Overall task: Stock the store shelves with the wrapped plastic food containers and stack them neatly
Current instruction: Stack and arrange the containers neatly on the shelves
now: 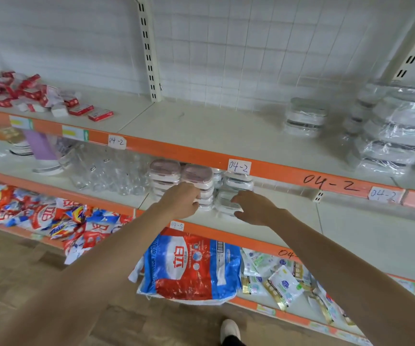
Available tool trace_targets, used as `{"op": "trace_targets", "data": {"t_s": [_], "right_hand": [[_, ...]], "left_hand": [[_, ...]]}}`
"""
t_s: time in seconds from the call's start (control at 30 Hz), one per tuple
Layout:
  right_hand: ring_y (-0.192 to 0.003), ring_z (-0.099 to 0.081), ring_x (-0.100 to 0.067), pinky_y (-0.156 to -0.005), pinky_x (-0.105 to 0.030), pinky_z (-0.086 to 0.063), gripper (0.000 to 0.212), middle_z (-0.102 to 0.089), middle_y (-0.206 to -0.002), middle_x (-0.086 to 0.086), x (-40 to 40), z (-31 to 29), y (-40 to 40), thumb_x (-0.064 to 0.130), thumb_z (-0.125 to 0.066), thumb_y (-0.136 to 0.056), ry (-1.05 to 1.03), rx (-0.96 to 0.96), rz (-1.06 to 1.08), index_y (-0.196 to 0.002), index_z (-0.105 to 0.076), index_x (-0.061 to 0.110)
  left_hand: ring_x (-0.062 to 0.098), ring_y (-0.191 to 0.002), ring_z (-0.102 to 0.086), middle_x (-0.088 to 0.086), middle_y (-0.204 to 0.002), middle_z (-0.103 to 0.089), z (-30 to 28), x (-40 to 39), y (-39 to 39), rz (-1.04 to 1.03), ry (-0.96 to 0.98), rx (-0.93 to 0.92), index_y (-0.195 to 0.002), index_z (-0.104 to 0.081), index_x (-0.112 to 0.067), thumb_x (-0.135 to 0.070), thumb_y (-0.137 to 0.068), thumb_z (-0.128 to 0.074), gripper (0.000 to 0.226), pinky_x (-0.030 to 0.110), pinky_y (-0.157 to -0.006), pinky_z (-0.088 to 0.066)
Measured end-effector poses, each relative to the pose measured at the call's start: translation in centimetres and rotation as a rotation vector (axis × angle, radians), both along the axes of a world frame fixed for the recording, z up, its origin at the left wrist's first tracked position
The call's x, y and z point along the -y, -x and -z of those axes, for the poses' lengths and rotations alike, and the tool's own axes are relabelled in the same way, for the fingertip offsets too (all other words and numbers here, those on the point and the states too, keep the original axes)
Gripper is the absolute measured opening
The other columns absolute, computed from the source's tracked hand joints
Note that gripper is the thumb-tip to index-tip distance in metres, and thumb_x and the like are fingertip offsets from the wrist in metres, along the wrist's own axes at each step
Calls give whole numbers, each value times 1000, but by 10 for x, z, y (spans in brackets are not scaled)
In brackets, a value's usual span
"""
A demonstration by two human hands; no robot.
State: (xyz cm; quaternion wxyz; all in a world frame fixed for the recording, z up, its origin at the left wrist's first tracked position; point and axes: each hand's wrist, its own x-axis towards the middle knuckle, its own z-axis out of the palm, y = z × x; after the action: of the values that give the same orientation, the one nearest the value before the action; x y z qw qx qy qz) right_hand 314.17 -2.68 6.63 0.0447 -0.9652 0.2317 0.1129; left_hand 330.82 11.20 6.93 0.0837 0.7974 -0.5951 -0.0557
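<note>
Left hand (181, 199): at the centre of the view, fingers curled onto the front of the pink-lidded stack (196, 183); fingertips hidden behind the knuckles, so the exact grip is hard to read.
Right hand (254, 208): just at 3 o'clock of the left hand, thumb and fingers spread around the low clear-lidded container (227, 202); touching its front edge, though whether it truly clamps it I cannot tell.
Middle shelf (351, 228): carries both stacks; they stand side by side, touching or nearly so.
Pink-lidded stack, detail: several wrapped tubs high; a second pink-lidded column (164, 171) sits at its 9 o'clock, count unclear.
Clear-lidded stack (237, 182): behind the low container, top cut off by the orange shelf edge (201, 152) and a handwritten tag reading 04-2 (239, 167).
Glassware (106, 171): at 9 o'clock on the same shelf, transparent and blurred, shapes not separable.
Top shelf, 2 o'clock: wrapped container stacks (401, 136), blurred, the rightmost cut by the frame edge; a smaller stack (305, 118) to their left.
Top shelf, 10 o'clock: loose red-and-white boxes (26, 93).
Bottom shelf, 6 o'clock: red-and-blue detergent bag (191, 265) hanging over the edge; small sachets (283, 280) at 4 o'clock, print too small to read.
Floor, 6 o'clock: toe of a white shoe (230, 329), rest cut off.
</note>
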Motion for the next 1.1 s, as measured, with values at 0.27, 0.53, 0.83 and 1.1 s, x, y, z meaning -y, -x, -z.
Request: {"op": "trace_targets", "data": {"t_s": [0.27,0.53,0.83,1.1], "right_hand": [[-134,-30,-26,-107,-38,-34,63,-31,-144,-10,46,116,-2,30,-57,-92,-57,-7,67,-144,-28,8],[-139,-21,-28,-111,-38,-28,83,-19,-152,-12,124,198,-51,40,-65,-85,-76,131,189,-145,-21,4],[-130,-26,-30,-106,-37,-27,94,-27,-142,-13,145,234,-73,48,-70,-75,53,231,324,-143,-21,6],[-118,-33,-31,-100,-36,-31,86,-31,-129,-15,116,256,28,38,-81,-65,-126,393,549,-130,-36,5]], "left_hand": [[22,-124,-44,6,-134,-50,117,41,7,-31,-115,-33,-135,-49,-12,-22,-92,-52,44,34,-100,-39],[23,-126,-43,7,-133,-51,198,92,-15,-140,-67,-88,-137,-45,-9,-23,-94,-50,46,34,-103,-37],[23,-124,-43,9,-130,-51,231,115,-12,-104,-64,-93,-136,-47,-6,-19,-93,-51,45,33,-103,-38],[28,-126,-33,16,-132,-37,237,174,8,0,-120,-21,-128,-41,1,-24,-88,-60,51,33,-105,-32]]}}
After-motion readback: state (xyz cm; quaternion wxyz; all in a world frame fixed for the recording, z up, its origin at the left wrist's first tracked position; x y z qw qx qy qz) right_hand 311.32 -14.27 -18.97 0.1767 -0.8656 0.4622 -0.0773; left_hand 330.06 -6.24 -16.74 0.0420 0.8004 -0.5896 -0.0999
